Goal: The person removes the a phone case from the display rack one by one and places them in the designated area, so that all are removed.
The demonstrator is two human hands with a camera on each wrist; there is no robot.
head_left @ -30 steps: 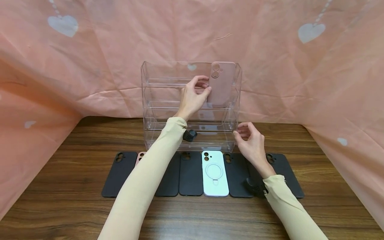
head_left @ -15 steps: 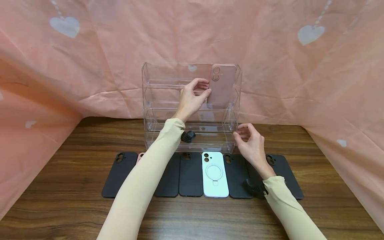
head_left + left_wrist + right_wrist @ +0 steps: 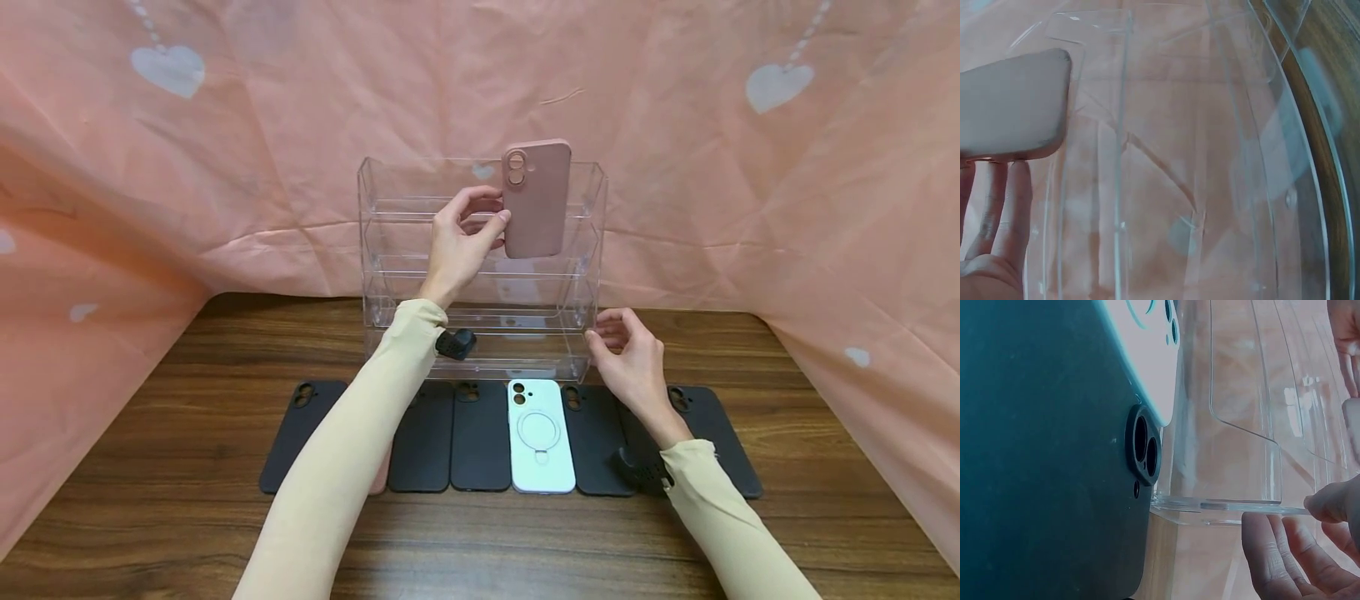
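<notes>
My left hand (image 3: 459,246) pinches a pink phone case (image 3: 538,204) by its left edge, thumb in front and fingers behind. The case stands upright, a little tilted, in front of the top tiers of a clear acrylic tiered rack (image 3: 408,272). In the left wrist view the lower end of the pink case (image 3: 1013,109) shows above my fingers, with the clear tiers beside it. My right hand (image 3: 633,367) holds the rack's right side panel low down; the right wrist view shows thumb and fingers on either side of the clear panel edge (image 3: 1241,507).
Before the rack, a row of phone cases lies on the wooden table (image 3: 480,542): a white one with a ring (image 3: 542,450), several black ones such as the middle one (image 3: 480,450), and a pink one (image 3: 381,475) mostly hidden under my left sleeve. Pink cloth (image 3: 675,167) hangs behind.
The pink phone case was inside the rack's top tier at the right; my left hand has lifted it up and moved it left, out in front. My right hand stays put.
</notes>
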